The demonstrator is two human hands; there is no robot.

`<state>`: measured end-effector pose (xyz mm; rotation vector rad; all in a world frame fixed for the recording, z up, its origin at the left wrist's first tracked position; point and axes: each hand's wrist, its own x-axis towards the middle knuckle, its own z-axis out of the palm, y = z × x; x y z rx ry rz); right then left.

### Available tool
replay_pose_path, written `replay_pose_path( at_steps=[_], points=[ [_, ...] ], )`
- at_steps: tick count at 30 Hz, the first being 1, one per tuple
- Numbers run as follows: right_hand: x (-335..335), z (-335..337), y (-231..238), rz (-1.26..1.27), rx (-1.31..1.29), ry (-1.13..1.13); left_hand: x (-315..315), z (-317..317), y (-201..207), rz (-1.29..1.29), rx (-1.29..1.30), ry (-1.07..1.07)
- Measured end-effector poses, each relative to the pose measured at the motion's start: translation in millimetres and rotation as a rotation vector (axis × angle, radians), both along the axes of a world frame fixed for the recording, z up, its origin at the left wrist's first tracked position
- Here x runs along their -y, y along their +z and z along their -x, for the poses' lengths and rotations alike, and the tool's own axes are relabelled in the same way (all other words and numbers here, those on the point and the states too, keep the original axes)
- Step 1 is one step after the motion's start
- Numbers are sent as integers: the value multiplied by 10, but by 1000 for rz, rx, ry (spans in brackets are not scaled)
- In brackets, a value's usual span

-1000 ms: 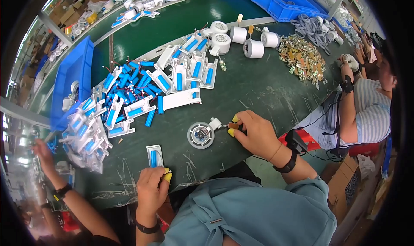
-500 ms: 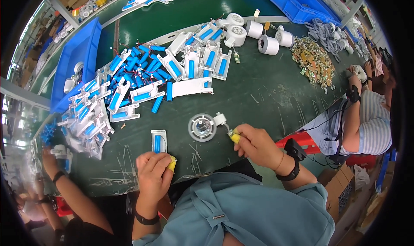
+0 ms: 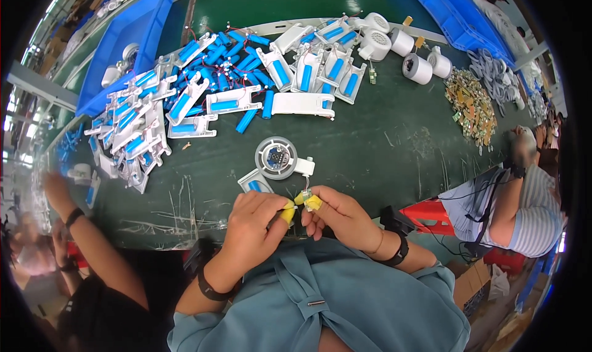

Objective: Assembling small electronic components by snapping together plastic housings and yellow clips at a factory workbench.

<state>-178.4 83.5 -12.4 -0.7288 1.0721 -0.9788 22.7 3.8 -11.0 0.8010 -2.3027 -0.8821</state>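
My right hand (image 3: pixel 338 219), with yellow covers on its fingertips, pinches a small circuit board (image 3: pixel 308 200). Thin wires run from the board up to a white round fan head (image 3: pixel 276 158), which lies on the table with its ring upward and a short side arm. My left hand (image 3: pixel 256 222) is closed in a pinch, its covered fingertips almost touching the board. Something small and pale shows at those fingertips, too small to name. Just beyond the left knuckles lies a white casing (image 3: pixel 251 180) with a blue battery in it, partly hidden by the hand.
White casings with blue batteries (image 3: pixel 306 77) and loose blue batteries are heaped at the far left and middle. White fan heads (image 3: pixel 417 69), a pile of circuit boards (image 3: pixel 470 105) and grey straps (image 3: pixel 491 74) lie right. Blue bins (image 3: pixel 126 43) stand behind. Co-workers sit on both sides.
Both hands have come together, the right moving left with the circuit board. The fan head has turned and shifted, and the battery casing has moved right and tilted. The whole view has shifted.
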Motion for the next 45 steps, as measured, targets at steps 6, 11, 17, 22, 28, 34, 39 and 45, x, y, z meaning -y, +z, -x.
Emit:
replay_pose_path(
  at_steps=[6, 11, 17, 22, 28, 34, 39, 45],
  points=[
    [6, -25, 20, -34, 35, 11, 8, 103, 13, 50, -37, 1],
    [5, -4, 7, -58, 4, 80, 25, 105, 25, 58, -22, -2],
    [-4, 6, -15, -34, 1, 97, 70, 112, 53, 137, -7, -44],
    [-3, 6, -34, -23, 14, 95, 101, 109, 71, 389, 12, -87],
    [0, 9, -43, -16, 15, 116, 124, 93, 49, 589, 33, -134],
    [11, -24, -9, -9, -4, 73, 140, 102, 55, 394, 16, -132],
    [14, -36, 19, 20, -103, 81, 170, 76, 68, 196, 23, -182],
    [10, -56, -3, 50, -159, 95, 254, 48, 138, 112, 73, -238]
  ],
)
